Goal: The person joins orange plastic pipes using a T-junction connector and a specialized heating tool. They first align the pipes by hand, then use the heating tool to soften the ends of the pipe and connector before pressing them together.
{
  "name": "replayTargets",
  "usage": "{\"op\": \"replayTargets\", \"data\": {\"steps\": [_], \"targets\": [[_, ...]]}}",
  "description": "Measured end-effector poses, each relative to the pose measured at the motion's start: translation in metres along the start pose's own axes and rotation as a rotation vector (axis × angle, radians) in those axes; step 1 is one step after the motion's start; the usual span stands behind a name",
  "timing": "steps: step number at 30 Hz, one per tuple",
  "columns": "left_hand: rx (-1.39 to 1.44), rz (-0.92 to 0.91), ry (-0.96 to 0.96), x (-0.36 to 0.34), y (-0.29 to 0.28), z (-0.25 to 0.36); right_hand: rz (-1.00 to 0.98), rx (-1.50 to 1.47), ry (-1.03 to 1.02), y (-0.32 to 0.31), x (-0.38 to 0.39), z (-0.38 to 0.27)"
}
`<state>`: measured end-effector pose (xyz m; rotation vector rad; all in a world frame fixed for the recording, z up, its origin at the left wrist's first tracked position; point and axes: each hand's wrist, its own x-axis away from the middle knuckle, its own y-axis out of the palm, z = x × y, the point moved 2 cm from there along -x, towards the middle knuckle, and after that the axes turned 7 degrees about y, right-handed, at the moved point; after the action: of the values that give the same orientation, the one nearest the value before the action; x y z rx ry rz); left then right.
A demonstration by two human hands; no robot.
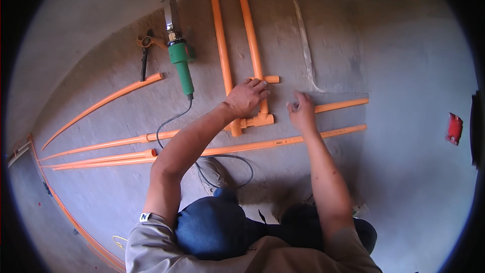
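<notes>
My left hand (248,97) has its fingers curled over the orange pipes, near a short horizontal piece (273,79) on the right-hand upright pipe (248,25). Below it, orange tee fittings (263,120) join the lower ends. My right hand (302,108) is just right of that pipe, above the floor, thumb and index finger apart with nothing visible between them. The left-hand upright pipe (220,30) runs beside the first. A horizontal pipe (341,103) reaches right from behind my right hand.
A green pipe-welding tool (180,65) with a cable lies left, beside an orange-jawed tool (146,41). Long orange pipes (283,139) cross the concrete floor (111,197). My knee (207,222) is at the bottom. A red object (453,129) is far right, near the pale wall (414,71).
</notes>
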<state>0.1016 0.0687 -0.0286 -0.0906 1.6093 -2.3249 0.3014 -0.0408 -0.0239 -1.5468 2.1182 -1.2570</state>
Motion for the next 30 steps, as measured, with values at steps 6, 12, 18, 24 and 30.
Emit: {"op": "replayTargets", "data": {"steps": [6, 12, 18, 24, 30], "targets": [[-0.02, -0.018, -0.047, 0.01, -0.005, 0.005, -0.154, -0.116, 0.221, 0.02, 0.074, 0.038], [0.212, 0.166, -0.227, 0.039, -0.017, 0.049, -0.245, -0.103, 0.183, 0.025, 0.085, 0.022], [0.445, 0.12, -0.601, 0.1, -0.023, 0.068, -0.261, 0.058, 0.283, 0.023, 0.079, 0.013], [0.241, 0.134, -0.663, 0.142, -0.027, 0.08, -0.141, -0.072, 0.129, 0.021, 0.078, 0.031], [0.11, 0.032, -0.713, 0.137, -0.017, 0.085, -0.255, -0.004, 0.167, 0.021, 0.089, 0.021]]}}
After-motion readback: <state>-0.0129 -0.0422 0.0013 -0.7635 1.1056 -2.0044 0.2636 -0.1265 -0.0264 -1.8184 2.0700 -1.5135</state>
